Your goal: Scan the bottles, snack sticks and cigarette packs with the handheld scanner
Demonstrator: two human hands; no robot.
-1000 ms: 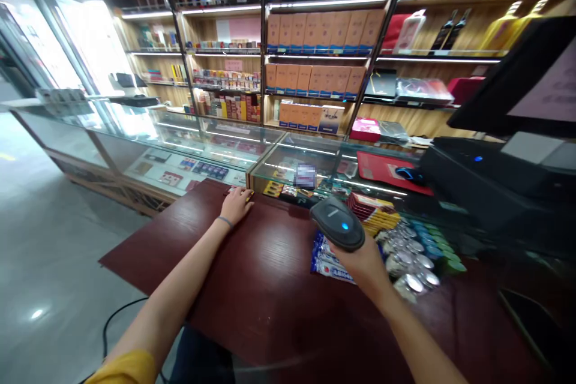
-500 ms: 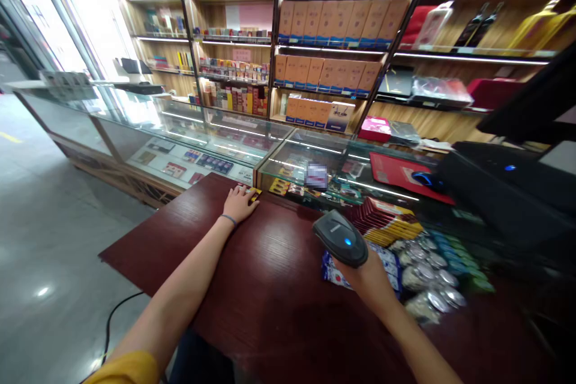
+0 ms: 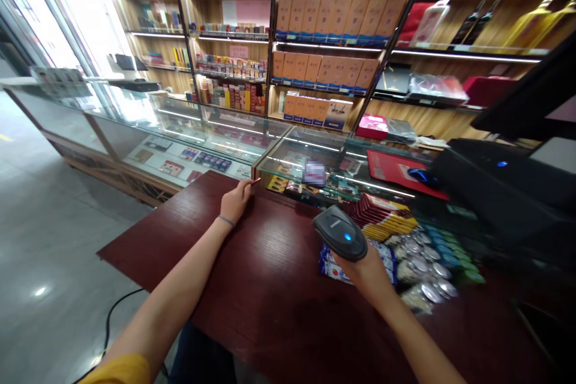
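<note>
My left hand (image 3: 234,201) is at the far edge of the dark red wooden table (image 3: 265,300), its fingers pinched on a thin flat packet (image 3: 255,181). Only a narrow reddish edge of that packet shows; its face is hidden. A black barcode scanner (image 3: 341,233) with a lit blue light is gripped in my right hand (image 3: 366,273), its head pointing toward the left. Beneath the scanner and right hand lie blue and white snack packets (image 3: 333,269), partly covered. Behind them stands a row of maroon and yellow packs (image 3: 389,219).
Several lidded jars (image 3: 420,270) and green packages (image 3: 463,261) stand on the right. A glass display counter (image 3: 216,132) runs along the table's far side, bearing a red mat (image 3: 389,171) with a mouse. A black monitor (image 3: 495,186) is at the right. Stocked shelves (image 3: 326,47) rise behind.
My left hand has gone from lying flat over a yellow packet to pinching a thin packet, tilted edge-on at the table's far edge. The scanner stays in my right hand, nearly still.
</note>
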